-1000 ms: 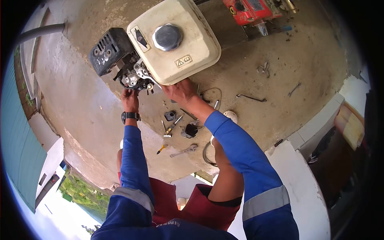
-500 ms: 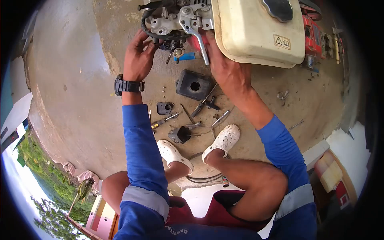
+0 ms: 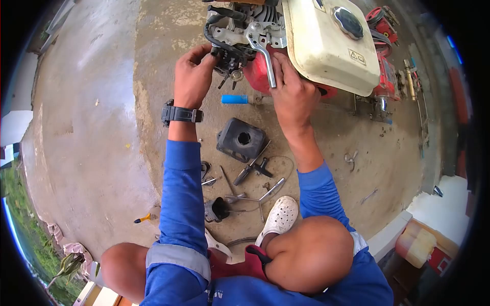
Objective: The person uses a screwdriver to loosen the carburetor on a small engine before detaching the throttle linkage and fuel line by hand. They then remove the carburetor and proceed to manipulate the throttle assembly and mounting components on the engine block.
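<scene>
The small engine has a cream fuel tank (image 3: 326,46) with a black cap, a red housing (image 3: 259,72) and a bent metal lever (image 3: 266,56). At its left side, my left hand (image 3: 193,76), wearing a black watch, has thumb and fingers closed on a dark carburetor (image 3: 229,64); the fingertips are partly hidden. Two studs and a brass-coloured ring stick out below that part. My right hand (image 3: 296,97) is bent against the metal lever beside the red housing, under the tank's edge, with fingers curled at it.
On the concrete floor lie a black cover with a round hole (image 3: 242,138), a blue-handled tool (image 3: 235,99), a screwdriver (image 3: 242,176), a T-handled tool (image 3: 263,168) and a black cup-shaped part (image 3: 217,209). Red machinery (image 3: 388,76) stands to the right. My white clog (image 3: 278,219) is below.
The view has shifted, so the engine sits farther right and more of it shows. My left hand stays at the carburetor. My right hand has come out lower beside the lever.
</scene>
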Available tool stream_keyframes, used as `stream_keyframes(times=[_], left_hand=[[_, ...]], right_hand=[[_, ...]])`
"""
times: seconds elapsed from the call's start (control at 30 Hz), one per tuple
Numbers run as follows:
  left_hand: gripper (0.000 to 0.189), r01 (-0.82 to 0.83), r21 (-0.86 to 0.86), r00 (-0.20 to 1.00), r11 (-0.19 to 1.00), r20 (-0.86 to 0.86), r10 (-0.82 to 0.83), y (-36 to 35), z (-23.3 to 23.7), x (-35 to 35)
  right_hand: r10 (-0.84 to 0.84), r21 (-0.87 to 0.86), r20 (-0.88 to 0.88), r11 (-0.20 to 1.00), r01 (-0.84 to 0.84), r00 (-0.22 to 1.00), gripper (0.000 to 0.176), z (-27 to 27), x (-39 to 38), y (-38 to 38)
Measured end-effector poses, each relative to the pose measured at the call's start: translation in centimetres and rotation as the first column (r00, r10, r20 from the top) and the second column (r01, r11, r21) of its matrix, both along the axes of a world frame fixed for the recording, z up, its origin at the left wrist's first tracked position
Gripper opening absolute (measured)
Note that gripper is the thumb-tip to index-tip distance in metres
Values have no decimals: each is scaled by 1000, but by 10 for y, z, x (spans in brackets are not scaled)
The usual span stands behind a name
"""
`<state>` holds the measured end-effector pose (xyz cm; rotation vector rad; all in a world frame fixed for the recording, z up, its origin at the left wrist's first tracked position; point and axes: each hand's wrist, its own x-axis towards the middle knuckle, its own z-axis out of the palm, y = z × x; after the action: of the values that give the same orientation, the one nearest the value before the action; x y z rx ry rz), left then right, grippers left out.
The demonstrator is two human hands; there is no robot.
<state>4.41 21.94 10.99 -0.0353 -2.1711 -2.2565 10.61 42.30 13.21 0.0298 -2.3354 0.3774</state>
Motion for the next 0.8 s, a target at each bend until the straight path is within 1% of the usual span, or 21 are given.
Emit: stream_keyframes(times=[0.03, 0.07, 0.1, 0.13, 0.23, 0.27, 0.3, 0.37, 0.4, 0.43, 0.5, 0.53, 0.57, 0.63, 0.67, 0.7, 0.77, 0.8], left_hand=[[31, 4, -19, 1000, 1000, -3, -4, 4, 2, 5], [31, -40, 12, 999, 999, -25, 40, 8, -1, 9], [31, -84, 49, 995, 995, -54, 87, 13, 0, 11], [31, -83, 21, 993, 996, -88, 84, 16, 0, 14], [33, -115, 30, 989, 993, -94, 117, 28, -7, 15], [34, -151, -62, 976, 987, -170, 139, 30, -10, 16], [34, -146, -81, 978, 986, -165, 131, 31, -12, 16], [32, -258, -214, 932, 942, -312, 185, 32, -16, 14], [30, -275, -200, 918, 940, -346, 194, 34, -13, 11], [30, -274, -211, 919, 938, -346, 190, 34, -9, 11], [28, -261, -310, 945, 914, -275, 176, 34, 1, 15], [27, -240, -220, 955, 945, -228, 190, 38, 3, 16], [27, -243, -227, 954, 943, -233, 189, 38, 3, 17], [26, -321, -407, 938, 855, -262, 227, 39, 3, 20], [26, -320, -416, 938, 851, -262, 225, 41, 2, 21], [27, -339, -362, 932, 868, -257, 257, 43, 1, 22], [28, -375, -250, 917, 892, -243, 317, 47, 0, 24], [30, -366, -233, 917, 901, -257, 305, 46, -3, 25]], right_hand=[[-4, -19, -3, 1000, 4, 1000, 12, -1, 1, -2], [-8, -33, -40, 999, 6, 999, 12, -2, 1, -2], [-11, -44, -84, 999, 7, 996, 13, -3, -2, -2], [15, -61, -170, 998, -26, 985, 13, -4, -7, -1], [5, -85, -143, 996, -18, 990, 14, -4, -3, -1], [-13, -101, -105, 995, 2, 994, 15, -5, -1, -2], [-20, -120, -97, 993, 8, 995, 15, -5, 0, -2], [6, -158, -86, 987, -20, 996, 17, -7, 1, -1], [10, -149, -107, 989, -26, 994, 21, -10, -1, 0], [8, -160, -105, 987, -25, 994, 21, -11, -2, 3], [77, -128, -110, 988, -91, 991, 27, -9, 1, 8], [130, -171, -98, 974, -146, 987, 30, -5, 8, 9], [131, -179, -102, 973, -148, 986, 30, -6, 14, 8], [204, -397, -185, 879, -263, 961, 27, -9, 26, 1], [285, -546, -142, 776, -315, 948, 26, -16, 35, -1], [283, -555, -140, 771, -312, 949, 26, -17, 42, -4], [414, -851, 15, 483, -206, 910, 34, -19, 53, -7], [463, -887, -7, 406, -220, 886, 35, -22, 54, -6]])
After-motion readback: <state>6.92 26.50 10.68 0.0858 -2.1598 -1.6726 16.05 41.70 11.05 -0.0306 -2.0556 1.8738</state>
